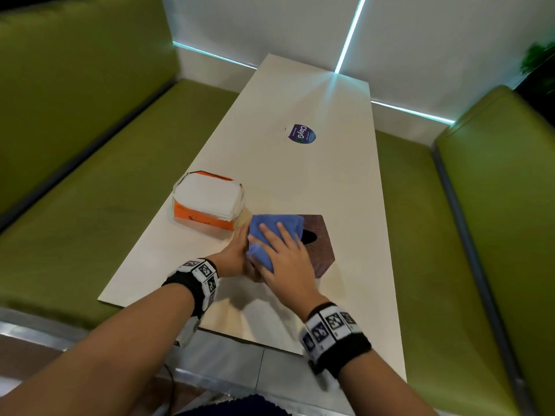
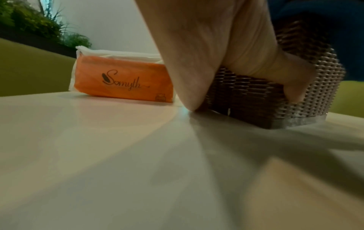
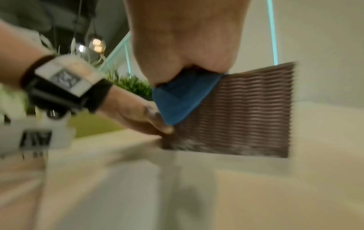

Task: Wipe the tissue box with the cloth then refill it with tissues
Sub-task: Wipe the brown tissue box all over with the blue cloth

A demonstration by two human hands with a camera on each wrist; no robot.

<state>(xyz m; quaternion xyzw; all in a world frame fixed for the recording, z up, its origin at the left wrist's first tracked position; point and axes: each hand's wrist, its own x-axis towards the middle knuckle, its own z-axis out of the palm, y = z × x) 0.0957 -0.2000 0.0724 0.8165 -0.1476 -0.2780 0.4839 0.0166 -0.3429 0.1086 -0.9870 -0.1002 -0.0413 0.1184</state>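
A brown woven tissue box (image 1: 319,247) stands on the white table (image 1: 330,175), its oval slot partly showing. A folded blue cloth (image 1: 270,231) lies over the box's top and near-left edge. My right hand (image 1: 283,252) presses flat on the cloth with fingers spread. In the right wrist view the cloth (image 3: 183,99) hangs from under the palm over the box's side (image 3: 246,112). My left hand (image 1: 238,252) grips the box's left corner, with the thumb (image 2: 291,84) on one woven face (image 2: 256,96). An orange pack of white tissues (image 1: 207,202) lies just left of the box.
Green padded benches (image 1: 90,145) run along both sides of the table. A round purple sticker (image 1: 304,134) sits mid-table, farther back. A white wall with lit strips closes the far end. Plants (image 2: 39,26) stand behind the left bench.
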